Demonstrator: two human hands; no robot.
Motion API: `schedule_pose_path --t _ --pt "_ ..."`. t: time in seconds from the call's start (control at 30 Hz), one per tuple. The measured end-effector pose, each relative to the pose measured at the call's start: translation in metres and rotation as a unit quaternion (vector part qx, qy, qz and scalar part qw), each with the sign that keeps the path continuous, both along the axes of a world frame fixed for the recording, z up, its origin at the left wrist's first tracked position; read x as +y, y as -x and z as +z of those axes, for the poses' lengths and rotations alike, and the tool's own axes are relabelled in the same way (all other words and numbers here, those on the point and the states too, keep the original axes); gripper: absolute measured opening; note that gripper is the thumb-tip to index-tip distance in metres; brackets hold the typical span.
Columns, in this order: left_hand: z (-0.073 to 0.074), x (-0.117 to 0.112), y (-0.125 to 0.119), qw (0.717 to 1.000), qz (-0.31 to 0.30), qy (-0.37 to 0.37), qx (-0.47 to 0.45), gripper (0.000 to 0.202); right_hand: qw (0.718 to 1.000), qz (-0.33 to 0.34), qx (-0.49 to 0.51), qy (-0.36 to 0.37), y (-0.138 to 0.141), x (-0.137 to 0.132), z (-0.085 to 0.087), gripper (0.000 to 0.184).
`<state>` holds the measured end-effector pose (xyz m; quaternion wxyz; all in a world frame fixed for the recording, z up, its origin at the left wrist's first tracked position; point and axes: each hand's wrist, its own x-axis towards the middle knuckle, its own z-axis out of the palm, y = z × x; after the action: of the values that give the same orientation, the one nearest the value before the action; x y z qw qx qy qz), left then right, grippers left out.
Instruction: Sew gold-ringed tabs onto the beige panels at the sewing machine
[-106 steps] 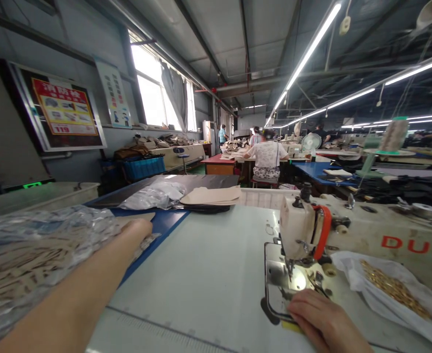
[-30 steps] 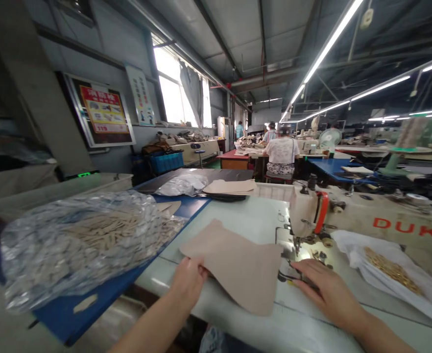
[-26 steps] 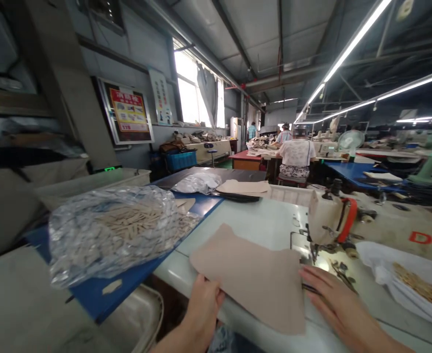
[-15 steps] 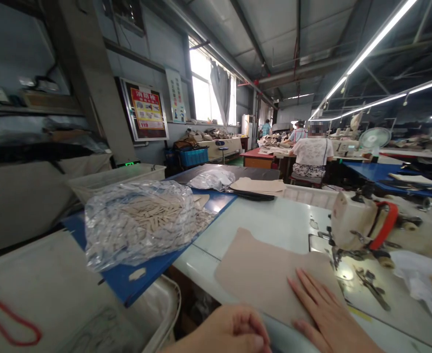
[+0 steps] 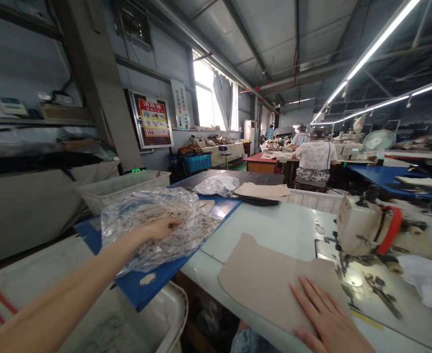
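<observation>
A tan leather panel (image 5: 271, 279) lies flat on the pale sewing table (image 5: 275, 228). My right hand (image 5: 324, 318) rests on its near right corner with the fingers stretched out flat. My left hand (image 5: 161, 228) reaches out to the left into a crinkled clear plastic bag (image 5: 153, 223) full of small tan strips. Its fingers curl among the strips, and what they grip is hidden by the plastic. The cream sewing machine head (image 5: 359, 223) stands to the right of the panel.
The bag sits on a blue board (image 5: 142, 282) beside a white bin (image 5: 122, 184). More tan panels (image 5: 262, 190) and a second plastic bag (image 5: 216, 185) lie further back. A white bag (image 5: 427, 282) is at the right edge. A seated person (image 5: 313, 159) works at a far table.
My left hand let go of the tan panel, drew back, then reached left into the bag of strips. My right hand slid onto the panel and lies flat. The view swung left.
</observation>
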<state>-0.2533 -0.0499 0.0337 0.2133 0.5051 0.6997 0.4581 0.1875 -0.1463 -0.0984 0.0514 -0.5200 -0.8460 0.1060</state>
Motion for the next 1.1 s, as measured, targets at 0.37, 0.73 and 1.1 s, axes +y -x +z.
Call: schedule_pose_path --t 0.37,0.73,1.1 --pt "0.005 0.006 0.000 0.998 -0.032 0.046 -0.004 0.023 0.999 -0.016 0.033 -0.008 0.012 -0.003 0.003 0.068" --pt "0.004 0.006 -0.009 0.996 -0.051 0.067 -0.012 0.008 0.999 -0.033 0.013 0.006 0.023 -0.003 0.009 0.067" --pt "0.023 -0.003 -0.021 0.992 0.109 -0.031 0.062 0.014 0.999 -0.022 0.046 -0.018 0.021 -0.006 0.007 0.064"
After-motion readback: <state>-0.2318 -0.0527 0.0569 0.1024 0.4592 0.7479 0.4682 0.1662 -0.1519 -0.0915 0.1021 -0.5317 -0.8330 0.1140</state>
